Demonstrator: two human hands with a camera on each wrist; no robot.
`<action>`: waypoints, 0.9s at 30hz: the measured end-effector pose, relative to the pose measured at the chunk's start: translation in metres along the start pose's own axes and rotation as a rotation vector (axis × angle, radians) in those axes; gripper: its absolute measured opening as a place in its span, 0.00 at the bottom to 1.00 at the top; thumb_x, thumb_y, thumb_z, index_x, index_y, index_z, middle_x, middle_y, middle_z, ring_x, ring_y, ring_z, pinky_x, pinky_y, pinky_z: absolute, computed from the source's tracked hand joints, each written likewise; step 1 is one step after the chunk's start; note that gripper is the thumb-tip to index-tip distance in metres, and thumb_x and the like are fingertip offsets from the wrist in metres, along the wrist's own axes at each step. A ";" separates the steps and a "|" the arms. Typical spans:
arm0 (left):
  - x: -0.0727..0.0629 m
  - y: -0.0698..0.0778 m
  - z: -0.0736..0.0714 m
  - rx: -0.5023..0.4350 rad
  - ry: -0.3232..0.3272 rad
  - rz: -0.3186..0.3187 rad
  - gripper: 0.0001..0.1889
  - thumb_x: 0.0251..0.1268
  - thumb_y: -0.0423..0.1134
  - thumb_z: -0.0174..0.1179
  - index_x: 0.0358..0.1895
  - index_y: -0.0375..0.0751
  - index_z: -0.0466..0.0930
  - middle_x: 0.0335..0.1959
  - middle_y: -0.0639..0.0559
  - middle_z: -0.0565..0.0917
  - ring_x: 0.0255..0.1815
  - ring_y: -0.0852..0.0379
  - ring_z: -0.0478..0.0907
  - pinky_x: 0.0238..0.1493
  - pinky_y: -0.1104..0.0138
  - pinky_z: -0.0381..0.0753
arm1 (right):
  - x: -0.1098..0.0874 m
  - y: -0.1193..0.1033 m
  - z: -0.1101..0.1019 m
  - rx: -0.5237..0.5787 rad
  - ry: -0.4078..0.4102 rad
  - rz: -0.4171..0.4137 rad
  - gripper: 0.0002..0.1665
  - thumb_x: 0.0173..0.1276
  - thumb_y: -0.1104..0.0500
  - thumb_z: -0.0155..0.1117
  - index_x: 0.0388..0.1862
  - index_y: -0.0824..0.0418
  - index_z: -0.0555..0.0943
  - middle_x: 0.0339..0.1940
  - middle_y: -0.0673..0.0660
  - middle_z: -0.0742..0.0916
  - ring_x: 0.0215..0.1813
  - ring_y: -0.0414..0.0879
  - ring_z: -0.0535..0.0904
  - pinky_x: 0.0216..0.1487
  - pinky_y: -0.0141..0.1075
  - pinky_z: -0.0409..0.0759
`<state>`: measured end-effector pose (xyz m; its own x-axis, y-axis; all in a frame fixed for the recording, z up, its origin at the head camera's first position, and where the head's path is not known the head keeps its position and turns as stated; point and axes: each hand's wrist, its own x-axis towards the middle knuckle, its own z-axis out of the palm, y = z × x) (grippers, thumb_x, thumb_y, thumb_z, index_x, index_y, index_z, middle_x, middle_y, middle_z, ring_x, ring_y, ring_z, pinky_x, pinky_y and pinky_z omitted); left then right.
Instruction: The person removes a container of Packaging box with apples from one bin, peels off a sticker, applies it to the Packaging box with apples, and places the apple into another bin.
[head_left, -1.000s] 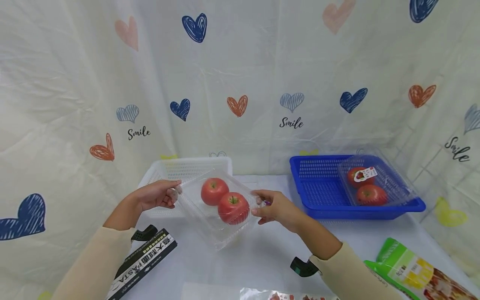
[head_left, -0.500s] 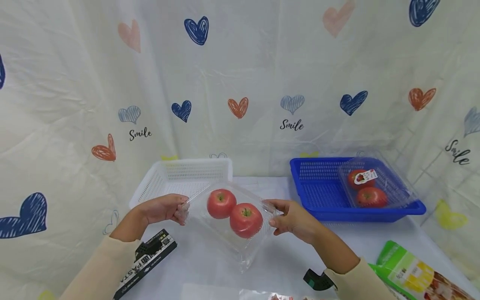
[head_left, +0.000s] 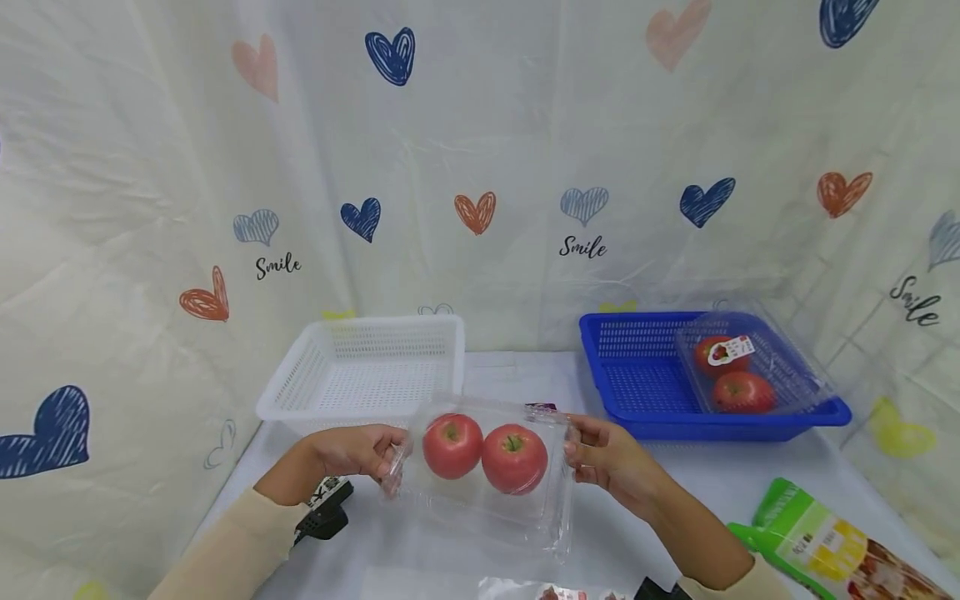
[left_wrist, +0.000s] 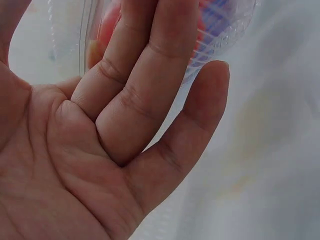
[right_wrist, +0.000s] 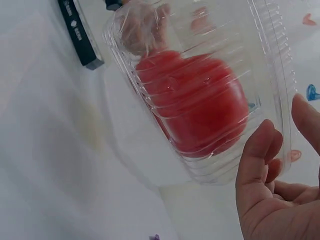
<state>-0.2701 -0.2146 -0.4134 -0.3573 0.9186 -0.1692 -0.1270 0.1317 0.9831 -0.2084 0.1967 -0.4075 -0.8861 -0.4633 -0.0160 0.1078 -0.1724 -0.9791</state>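
Note:
Between both hands, above the white table, hangs a clear plastic clamshell box (head_left: 480, 517) with two red apples (head_left: 514, 459) inside. My left hand (head_left: 360, 454) grips its left end and my right hand (head_left: 611, 462) pinches its right end, thumb toward me. From below, in the right wrist view, the ribbed clear box (right_wrist: 200, 170) shows the apples (right_wrist: 210, 110) through its wall, with the right hand (right_wrist: 280, 195) at its edge. In the left wrist view the left hand (left_wrist: 100, 150) covers much of the box, its fingers against it.
Behind stand a white basket (head_left: 300, 404) and a blue basket (head_left: 600, 367); a second clear box with apples (head_left: 742, 392) leans in the blue one. A green food bag (head_left: 832, 542) lies right. A black pasta box (head_left: 330, 492) is partly behind the left arm. A sticker sheet (head_left: 517, 587) lies in front.
Both hands have brought the box nearer and to the right, turning it so that the apples sit almost level side by side. The white basket shows more fully now.

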 end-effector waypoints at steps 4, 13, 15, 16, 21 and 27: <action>0.009 -0.007 0.007 -0.034 -0.025 -0.009 0.24 0.57 0.47 0.72 0.41 0.42 0.63 0.27 0.59 0.84 0.35 0.59 0.82 0.43 0.60 0.80 | -0.005 0.003 -0.003 0.045 0.042 -0.018 0.40 0.72 0.66 0.58 0.73 0.77 0.50 0.38 0.52 0.78 0.36 0.42 0.78 0.40 0.33 0.81; 0.021 -0.020 0.029 -0.037 0.074 -0.043 0.33 0.51 0.52 0.74 0.46 0.40 0.61 0.29 0.54 0.86 0.34 0.57 0.84 0.43 0.57 0.83 | -0.013 0.020 -0.006 0.083 0.250 -0.012 0.33 0.73 0.62 0.59 0.68 0.75 0.58 0.36 0.51 0.79 0.33 0.39 0.77 0.35 0.30 0.79; 0.024 -0.025 0.034 -0.036 0.107 -0.041 0.32 0.51 0.51 0.74 0.46 0.38 0.62 0.30 0.51 0.86 0.34 0.56 0.84 0.42 0.57 0.83 | -0.013 0.025 -0.006 0.070 0.289 -0.007 0.32 0.74 0.61 0.58 0.69 0.75 0.59 0.35 0.51 0.79 0.33 0.39 0.76 0.35 0.30 0.78; 0.025 -0.027 0.035 -0.033 0.124 -0.034 0.32 0.52 0.50 0.74 0.47 0.36 0.63 0.30 0.50 0.86 0.34 0.56 0.84 0.41 0.57 0.83 | -0.013 0.027 -0.006 0.063 0.306 -0.004 0.32 0.74 0.61 0.58 0.69 0.74 0.59 0.36 0.51 0.79 0.33 0.39 0.76 0.35 0.30 0.78; 0.031 -0.037 0.041 -0.051 0.200 -0.036 0.31 0.54 0.44 0.72 0.48 0.30 0.62 0.29 0.48 0.86 0.31 0.55 0.84 0.40 0.57 0.83 | -0.011 0.037 -0.010 0.030 0.378 0.000 0.33 0.74 0.59 0.58 0.70 0.73 0.61 0.37 0.51 0.79 0.34 0.40 0.75 0.35 0.29 0.77; 0.040 -0.044 0.044 -0.059 0.245 -0.037 0.32 0.55 0.39 0.70 0.54 0.25 0.62 0.29 0.48 0.86 0.31 0.55 0.84 0.42 0.57 0.83 | -0.006 0.045 -0.017 0.019 0.446 -0.014 0.31 0.75 0.59 0.57 0.69 0.74 0.63 0.42 0.51 0.81 0.36 0.38 0.75 0.37 0.29 0.78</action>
<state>-0.2382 -0.1670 -0.4601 -0.5641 0.7949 -0.2236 -0.1955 0.1345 0.9714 -0.2059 0.2062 -0.4549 -0.9949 -0.0414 -0.0922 0.0985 -0.1937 -0.9761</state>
